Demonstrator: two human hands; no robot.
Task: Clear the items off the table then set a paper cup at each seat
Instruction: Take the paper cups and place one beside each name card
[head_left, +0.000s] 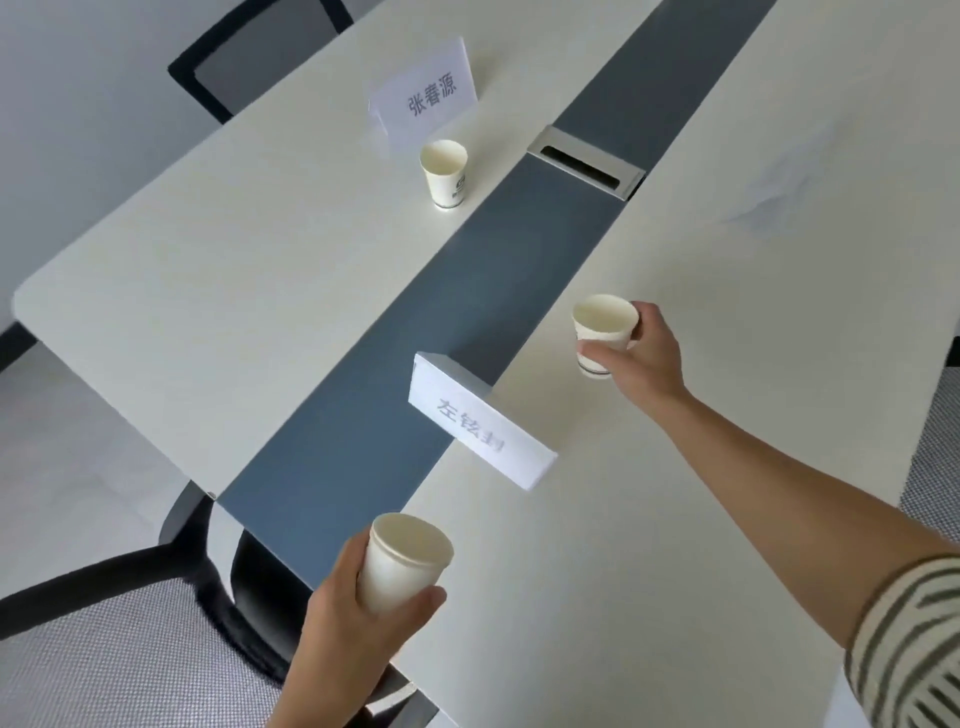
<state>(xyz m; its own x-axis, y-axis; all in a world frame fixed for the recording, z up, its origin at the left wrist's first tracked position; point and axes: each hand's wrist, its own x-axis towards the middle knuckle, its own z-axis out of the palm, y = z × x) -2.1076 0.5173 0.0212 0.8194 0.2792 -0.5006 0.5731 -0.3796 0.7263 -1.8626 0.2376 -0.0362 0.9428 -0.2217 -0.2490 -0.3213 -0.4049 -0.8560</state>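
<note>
Left grip (337, 613): clamped round a spare cup (405, 561), held off the end of the surface (208, 260); I judge it stock for another seat.
Far cup (444, 174): set beside its far name card (423, 101).
Near name card (480, 428): between my grips, crowding the reach.
Right grip (644, 358): clamped on the near cup (602, 332), low at this seat.

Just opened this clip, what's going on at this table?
A person is setting out paper cups on a long white table. The right hand grips the first cup at or just above the tabletop, just past the near name card. The left hand holds the second cup in the air by the table's near end. The third cup stands upright beside the far name card.
</note>
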